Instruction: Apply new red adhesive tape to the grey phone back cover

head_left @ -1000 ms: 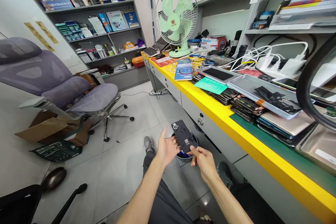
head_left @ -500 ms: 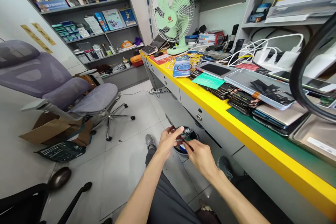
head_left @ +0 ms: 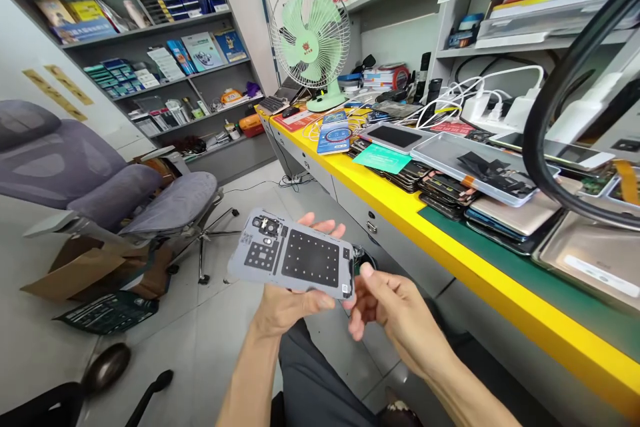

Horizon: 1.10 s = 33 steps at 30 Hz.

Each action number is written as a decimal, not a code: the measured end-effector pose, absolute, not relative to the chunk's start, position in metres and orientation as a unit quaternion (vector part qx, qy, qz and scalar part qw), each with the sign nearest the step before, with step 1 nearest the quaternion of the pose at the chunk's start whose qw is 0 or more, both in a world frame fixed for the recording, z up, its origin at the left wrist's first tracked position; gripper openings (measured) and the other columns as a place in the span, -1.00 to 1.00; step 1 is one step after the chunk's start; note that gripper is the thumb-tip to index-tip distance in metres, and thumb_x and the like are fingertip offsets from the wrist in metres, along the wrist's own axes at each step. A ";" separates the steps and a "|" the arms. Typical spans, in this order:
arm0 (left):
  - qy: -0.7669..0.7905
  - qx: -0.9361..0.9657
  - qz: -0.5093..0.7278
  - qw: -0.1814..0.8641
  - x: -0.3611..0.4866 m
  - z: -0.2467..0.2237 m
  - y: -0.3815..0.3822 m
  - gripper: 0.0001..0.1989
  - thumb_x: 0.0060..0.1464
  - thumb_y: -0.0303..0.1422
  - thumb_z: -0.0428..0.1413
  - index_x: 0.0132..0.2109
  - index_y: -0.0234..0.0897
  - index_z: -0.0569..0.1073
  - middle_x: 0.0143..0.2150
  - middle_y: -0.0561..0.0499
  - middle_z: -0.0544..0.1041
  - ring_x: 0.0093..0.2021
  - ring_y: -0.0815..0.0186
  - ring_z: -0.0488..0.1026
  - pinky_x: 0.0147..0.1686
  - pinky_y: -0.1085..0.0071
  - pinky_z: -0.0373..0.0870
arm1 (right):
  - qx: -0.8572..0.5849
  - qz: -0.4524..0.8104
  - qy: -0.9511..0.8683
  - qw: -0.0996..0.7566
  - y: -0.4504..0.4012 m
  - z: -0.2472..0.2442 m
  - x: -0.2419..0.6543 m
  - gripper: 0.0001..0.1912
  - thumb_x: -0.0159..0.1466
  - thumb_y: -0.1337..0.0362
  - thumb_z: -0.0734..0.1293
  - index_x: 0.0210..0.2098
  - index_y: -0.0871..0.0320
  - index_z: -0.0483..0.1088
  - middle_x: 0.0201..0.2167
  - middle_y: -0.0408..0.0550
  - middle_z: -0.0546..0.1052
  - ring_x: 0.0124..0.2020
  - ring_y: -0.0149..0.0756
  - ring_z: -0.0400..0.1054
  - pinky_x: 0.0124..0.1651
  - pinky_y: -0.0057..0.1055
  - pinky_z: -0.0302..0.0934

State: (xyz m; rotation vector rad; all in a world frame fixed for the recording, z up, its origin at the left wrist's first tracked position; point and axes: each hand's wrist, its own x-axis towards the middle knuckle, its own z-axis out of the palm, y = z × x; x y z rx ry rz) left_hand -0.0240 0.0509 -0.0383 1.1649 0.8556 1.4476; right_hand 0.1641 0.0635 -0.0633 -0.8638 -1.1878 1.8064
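Observation:
A grey phone back cover [head_left: 307, 259] lies across my left hand [head_left: 293, 307], its inner face turned up. Black dotted pads and camera cutouts show on that face. The left thumb rests along the near edge while the fingers come out past the far edge. Beside the cover's right end is my right hand [head_left: 395, 307], its thumb and loosely bent fingers apart. Nothing shows between them. Behind the cover and the right hand, a waste bin [head_left: 369, 257] on the floor is mostly hidden.
To the right runs a yellow-edged workbench [head_left: 480, 260] with stacked phone parts, a grey tray [head_left: 445, 150], chargers and cables. A green fan [head_left: 311, 43] stands at its far end. An office chair [head_left: 165, 207] and a cardboard box [head_left: 115, 280] are to the left.
The cover, edge-on before and touched by both hands, has been raised and turned face up in my left hand. My right hand has come off it. The camera view has shifted slightly.

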 end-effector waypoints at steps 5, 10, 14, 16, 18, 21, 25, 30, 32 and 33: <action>0.317 0.529 0.598 0.511 -0.026 -0.032 0.044 -0.13 -0.13 -0.21 0.53 0.33 0.08 0.42 0.21 -0.14 0.58 0.33 -0.25 0.41 0.23 -0.22 0.43 | -0.260 0.796 -0.427 0.341 0.058 -0.042 0.165 -0.46 0.32 -0.16 0.44 -0.46 0.22 0.52 -0.65 -0.02 0.57 -0.68 -0.38 0.42 -0.53 -0.46 0.36; 0.249 0.527 0.614 0.532 -0.026 -0.027 0.049 -0.16 -0.14 -0.10 0.52 0.30 0.22 0.44 0.15 0.01 0.58 0.26 -0.12 0.50 0.27 -0.09 0.46 | -0.188 0.831 -0.437 0.289 0.055 -0.036 0.177 -0.44 0.40 -0.14 0.37 -0.35 0.29 0.59 -0.53 0.12 0.65 -0.57 -0.30 0.55 -0.45 -0.43 0.45; 0.236 0.531 0.599 0.552 -0.027 -0.025 0.049 -0.17 -0.08 -0.07 0.49 0.33 0.23 0.41 0.16 0.06 0.55 0.27 -0.06 0.50 0.24 0.04 0.52 | -0.196 0.833 -0.423 0.298 0.063 -0.039 0.185 -0.54 0.33 -0.04 0.49 -0.40 0.29 0.61 -0.59 0.05 0.63 -0.60 -0.32 0.54 -0.52 -0.48 0.44; 0.237 0.532 0.599 0.550 -0.027 -0.026 0.049 -0.18 -0.08 -0.06 0.48 0.34 0.23 0.41 0.16 0.05 0.55 0.27 -0.07 0.49 0.25 0.05 0.51 | -0.224 0.823 -0.404 0.331 0.067 -0.042 0.184 -0.59 0.29 0.02 0.54 -0.46 0.26 0.58 -0.64 -0.03 0.59 -0.64 -0.39 0.48 -0.54 -0.53 0.41; 0.238 0.534 0.600 0.546 -0.026 -0.027 0.049 -0.17 -0.10 -0.05 0.49 0.32 0.24 0.42 0.14 0.03 0.56 0.26 -0.11 0.50 0.26 -0.01 0.49 | -0.242 0.813 -0.388 0.361 0.070 -0.043 0.180 -0.63 0.22 0.05 0.59 -0.46 0.22 0.55 -0.65 -0.10 0.58 -0.65 -0.40 0.45 -0.55 -0.53 0.41; 0.241 0.539 0.596 0.544 -0.026 -0.029 0.052 -0.16 -0.13 -0.04 0.50 0.31 0.25 0.44 0.12 0.01 0.57 0.23 -0.16 0.52 0.24 -0.13 0.49 | -0.246 0.803 -0.383 0.386 0.073 -0.042 0.172 -0.62 0.19 0.04 0.61 -0.47 0.20 0.52 -0.64 -0.12 0.59 -0.64 -0.40 0.45 -0.53 -0.52 0.41; 0.244 0.540 0.590 0.548 -0.028 -0.031 0.055 -0.18 -0.12 -0.07 0.50 0.30 0.23 0.45 0.11 0.03 0.56 0.22 -0.07 0.53 0.25 -0.03 0.50 | -0.222 0.806 -0.411 0.364 0.076 -0.042 0.168 -0.49 0.34 -0.10 0.45 -0.43 0.26 0.54 -0.58 0.04 0.63 -0.63 -0.35 0.50 -0.50 -0.47 0.43; 0.256 0.532 0.589 0.551 -0.031 -0.033 0.055 -0.18 -0.13 -0.06 0.50 0.30 0.24 0.44 0.11 0.02 0.57 0.21 -0.11 0.54 0.20 -0.07 0.54 | -0.195 0.820 -0.418 0.337 0.079 -0.046 0.171 -0.42 0.41 -0.18 0.34 -0.36 0.26 0.53 -0.53 0.13 0.66 -0.58 -0.28 0.55 -0.46 -0.40 0.47; 0.255 0.531 0.592 0.550 -0.031 -0.032 0.055 -0.17 -0.13 -0.06 0.50 0.30 0.24 0.44 0.11 0.02 0.57 0.20 -0.13 0.54 0.21 -0.11 0.52 | -0.210 0.819 -0.408 0.346 0.080 -0.047 0.170 -0.43 0.39 -0.17 0.37 -0.40 0.25 0.52 -0.58 0.06 0.62 -0.61 -0.31 0.51 -0.50 -0.42 0.45; 0.254 0.532 0.591 0.550 -0.031 -0.032 0.056 -0.17 -0.14 -0.06 0.51 0.30 0.24 0.45 0.10 0.01 0.58 0.20 -0.14 0.54 0.22 -0.14 0.51 | -0.220 0.816 -0.403 0.351 0.080 -0.047 0.169 -0.45 0.36 -0.15 0.41 -0.44 0.25 0.51 -0.61 0.01 0.60 -0.64 -0.34 0.48 -0.53 -0.46 0.43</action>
